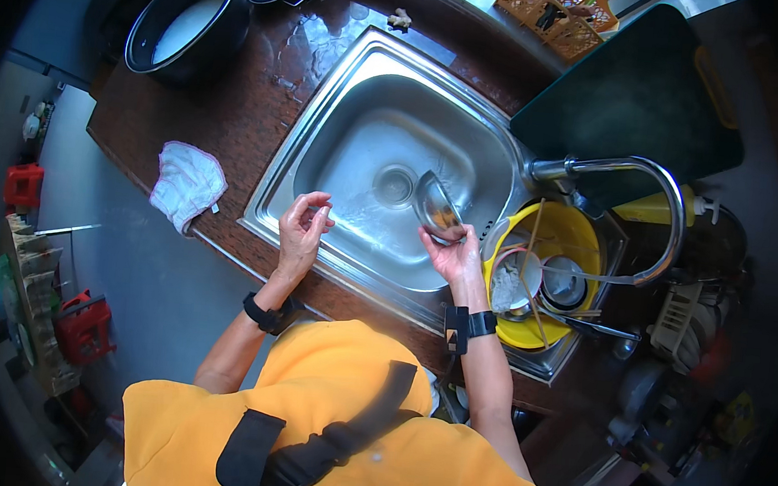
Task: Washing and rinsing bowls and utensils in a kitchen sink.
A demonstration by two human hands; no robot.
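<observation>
My right hand [455,254] grips a small metal bowl [437,202], held tilted over the right part of the stainless steel sink [364,124]. My left hand [304,229], fingers curled and apart, is above the sink's near left rim and holds nothing. Right of my right hand, a yellow basin [579,224] contains bowls, chopsticks and other dishes. Water runs from the curved chrome faucet [671,190] down into that basin. Some water lies on the sink floor around the drain [394,185].
A folded white cloth [188,183] lies on the brown counter [234,121] at left. Behind it stands a black pot [223,45] with whitish contents. A ginger piece [400,19] lies behind the sink; a dark green board [633,104] and a yellow pump bottle [659,206] are at right.
</observation>
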